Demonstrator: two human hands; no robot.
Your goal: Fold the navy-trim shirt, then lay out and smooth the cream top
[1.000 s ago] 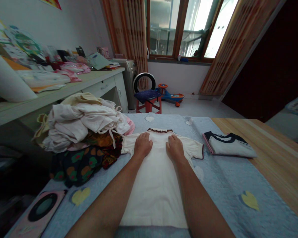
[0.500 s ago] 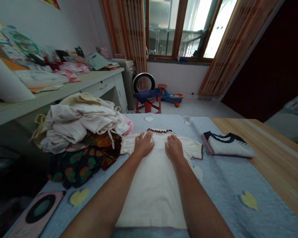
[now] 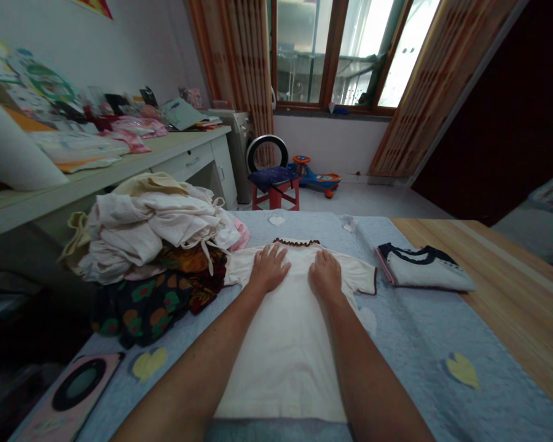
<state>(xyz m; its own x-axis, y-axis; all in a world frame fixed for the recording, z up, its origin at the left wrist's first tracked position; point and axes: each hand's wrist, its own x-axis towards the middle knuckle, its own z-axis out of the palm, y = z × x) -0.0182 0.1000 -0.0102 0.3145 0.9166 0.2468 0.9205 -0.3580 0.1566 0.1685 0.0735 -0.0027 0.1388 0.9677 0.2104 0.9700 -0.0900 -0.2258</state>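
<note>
A cream short-sleeved T-shirt (image 3: 286, 356) with a dark ruffled neckline and dark sleeve edging lies spread out, its collar at the far end. My left hand (image 3: 270, 268) rests flat on its upper left part, fingers apart, close to the neckline. On the upper right part, near the shoulder, my right hand (image 3: 326, 273) has its fingers curled against the cloth, apparently gripping it; the fingertips are hidden. Both forearms cover parts of the shirt's sides.
The blue cloth (image 3: 410, 344) covers much of the wooden table (image 3: 511, 294). At left sits a heap of crumpled clothes (image 3: 152, 233), with a pink device-like object (image 3: 69, 393) nearer me. Folded clothes (image 3: 426, 267) lie at right. Beyond stands a red stool (image 3: 275, 197).
My right hand's fingers have curled in, where they lay flatter before. The left hand's fingers have spread slightly. The shirt lies in nearly the same place.
</note>
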